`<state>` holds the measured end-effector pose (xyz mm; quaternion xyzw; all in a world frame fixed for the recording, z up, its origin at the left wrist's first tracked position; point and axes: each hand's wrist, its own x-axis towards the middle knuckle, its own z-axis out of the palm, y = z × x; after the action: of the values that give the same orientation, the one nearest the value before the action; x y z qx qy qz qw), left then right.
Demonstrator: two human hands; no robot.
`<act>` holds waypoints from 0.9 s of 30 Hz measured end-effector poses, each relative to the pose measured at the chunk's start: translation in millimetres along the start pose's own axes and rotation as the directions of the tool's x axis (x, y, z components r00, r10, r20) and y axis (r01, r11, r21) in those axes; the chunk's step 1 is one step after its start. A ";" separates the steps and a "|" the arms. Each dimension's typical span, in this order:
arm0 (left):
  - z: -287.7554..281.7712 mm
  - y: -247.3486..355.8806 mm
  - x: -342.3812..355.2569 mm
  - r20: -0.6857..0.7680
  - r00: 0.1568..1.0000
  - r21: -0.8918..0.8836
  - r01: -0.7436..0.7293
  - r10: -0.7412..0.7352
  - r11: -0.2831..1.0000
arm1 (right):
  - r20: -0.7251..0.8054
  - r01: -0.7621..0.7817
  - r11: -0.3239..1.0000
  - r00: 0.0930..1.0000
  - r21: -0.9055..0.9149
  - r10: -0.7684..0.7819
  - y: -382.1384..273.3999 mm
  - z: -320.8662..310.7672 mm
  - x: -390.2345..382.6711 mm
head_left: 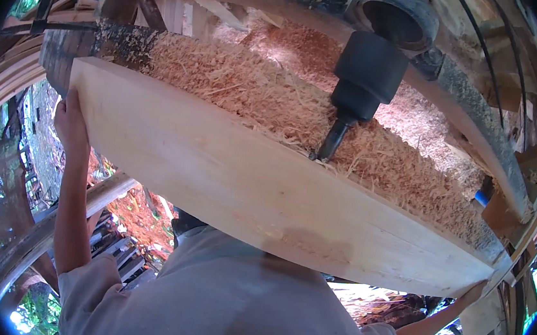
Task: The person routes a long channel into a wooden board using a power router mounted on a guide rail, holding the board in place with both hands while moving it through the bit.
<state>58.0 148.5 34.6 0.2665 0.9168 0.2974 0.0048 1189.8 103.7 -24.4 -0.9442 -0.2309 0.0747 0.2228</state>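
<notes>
A long pale plank [266,193] is held on edge against a sawdust-heaped machine bed [300,106]. The left hand [69,124] is wrapped round one end, the right hand [473,294] is pressed to the other. It is judged stiff, heavy, rough-sawn; best gripped at both ends.

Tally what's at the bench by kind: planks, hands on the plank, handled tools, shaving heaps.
Wide pale wooden planks: 1
Hands gripping the plank's ends, left hand and right hand: 2
Black round-handled tools standing point-down in the shavings: 1
Heaps of reddish wood shavings: 1
Total: 5
</notes>
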 end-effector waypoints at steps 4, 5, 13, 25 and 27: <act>-3.3 -2.7 2.9 0.031 0.999 0.045 0.020 -0.022 0.999 | 0.008 -0.019 1.000 1.000 -0.015 0.019 6.3 -0.8 -4.9; -4.7 -2.2 2.2 0.037 0.999 0.121 0.019 -0.024 0.992 | 0.007 -0.022 1.000 1.000 -0.011 0.022 6.9 -2.1 -2.7; -5.2 20.7 -54.3 -0.020 0.994 0.104 0.109 -0.107 0.989 | 0.021 -0.022 0.997 1.000 -0.074 0.024 17.5 -10.1 23.3; -28.0 2.8 -85.2 0.045 0.985 -0.023 0.169 -0.168 0.985 | 0.049 -0.111 0.993 0.993 0.046 0.109 11.8 -9.4 28.8; -34.4 -7.8 -92.3 0.031 0.984 -0.061 0.178 -0.177 0.982 | 0.064 -0.100 0.995 0.993 0.031 0.097 14.9 -11.8 36.8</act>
<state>127.7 79.1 44.9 0.1872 0.9268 0.3215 0.0513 1231.1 104.6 -22.1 -0.9476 -0.1896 0.1191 0.2278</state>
